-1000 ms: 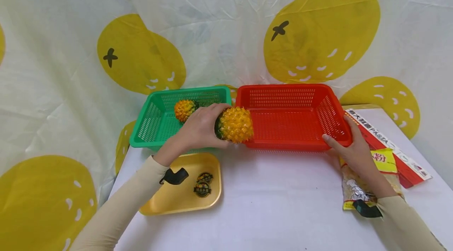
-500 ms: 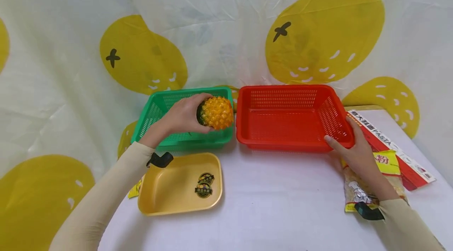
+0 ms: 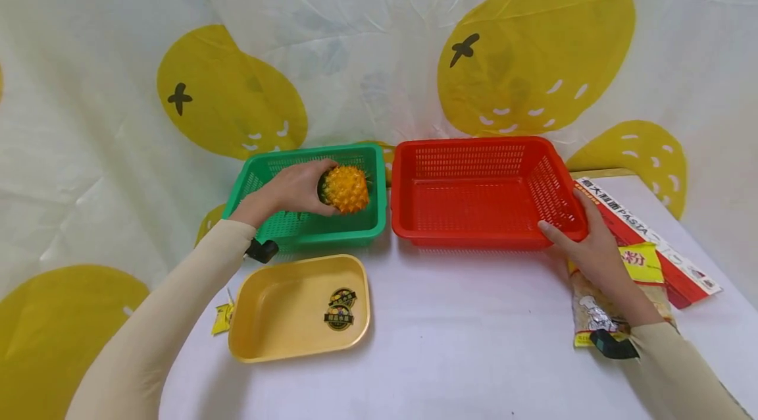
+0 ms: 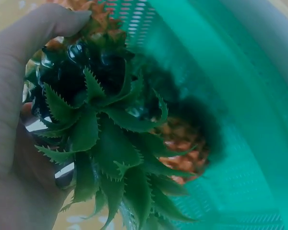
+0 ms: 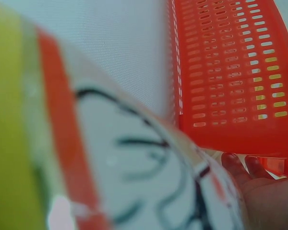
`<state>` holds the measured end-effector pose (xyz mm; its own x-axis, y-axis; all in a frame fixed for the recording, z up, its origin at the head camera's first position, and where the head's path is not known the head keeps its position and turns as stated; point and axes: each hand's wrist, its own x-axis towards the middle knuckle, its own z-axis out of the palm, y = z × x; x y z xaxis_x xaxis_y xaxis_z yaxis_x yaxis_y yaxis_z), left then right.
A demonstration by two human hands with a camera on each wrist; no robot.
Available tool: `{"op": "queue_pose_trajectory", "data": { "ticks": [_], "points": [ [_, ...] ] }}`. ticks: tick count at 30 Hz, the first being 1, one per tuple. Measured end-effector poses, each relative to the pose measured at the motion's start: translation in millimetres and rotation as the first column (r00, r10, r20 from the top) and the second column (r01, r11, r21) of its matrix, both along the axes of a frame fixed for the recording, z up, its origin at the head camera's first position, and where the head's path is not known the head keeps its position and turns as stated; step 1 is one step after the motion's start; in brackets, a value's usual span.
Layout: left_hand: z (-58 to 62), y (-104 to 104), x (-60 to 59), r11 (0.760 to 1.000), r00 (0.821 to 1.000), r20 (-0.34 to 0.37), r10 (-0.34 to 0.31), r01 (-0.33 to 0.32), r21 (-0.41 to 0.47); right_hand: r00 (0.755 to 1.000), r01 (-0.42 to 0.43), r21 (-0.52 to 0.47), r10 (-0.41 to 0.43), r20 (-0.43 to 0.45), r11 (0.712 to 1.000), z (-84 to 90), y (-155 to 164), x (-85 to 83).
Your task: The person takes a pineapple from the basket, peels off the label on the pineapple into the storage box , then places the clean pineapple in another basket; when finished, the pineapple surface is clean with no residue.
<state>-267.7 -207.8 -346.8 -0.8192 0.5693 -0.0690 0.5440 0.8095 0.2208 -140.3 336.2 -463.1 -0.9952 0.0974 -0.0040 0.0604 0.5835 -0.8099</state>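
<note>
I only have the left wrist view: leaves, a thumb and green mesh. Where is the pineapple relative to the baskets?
Observer: The left hand grips the pineapple inside the green basket, near its right wall.
Operator: What is the other hand doing?
Observer: The right hand holds the front right corner of the red basket, thumb on the rim.
Operator: Anything in the red basket?
Observer: Nothing shows inside it in the head view.
Operator: What lies in front of the green basket?
Observer: A yellow tray with two stickers in it, on the white table.
</note>
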Motion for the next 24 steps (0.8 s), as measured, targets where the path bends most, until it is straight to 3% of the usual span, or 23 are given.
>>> {"op": "queue_pose_trajectory", "data": {
  "ticks": [8, 18, 24],
  "points": [
    [-22.0, 1.0, -12.8, 0.997, 0.998, 0.03, -0.047, 0.049, -0.061, 1.0, 0.004, 0.005, -0.004, 0.007, 1.0, 0.7, -0.6, -1.2],
    [-23.7, 9.2, -20.3, 0.996, 0.993, 0.117, 0.014, -0.004, -0.089, 1.0, 0.001, 0.006, -0.001, 0.001, 1.0, 0.7, -2.7, -2.4],
    [-24.1, 15.4, -23.6, 0.992, 0.99, 0.14, -0.008, 0.025, -0.123, 1.0, -0.003, 0.012, 0.003, -0.02, 1.0, 0.5, -1.5, -1.2]
  ]
}}
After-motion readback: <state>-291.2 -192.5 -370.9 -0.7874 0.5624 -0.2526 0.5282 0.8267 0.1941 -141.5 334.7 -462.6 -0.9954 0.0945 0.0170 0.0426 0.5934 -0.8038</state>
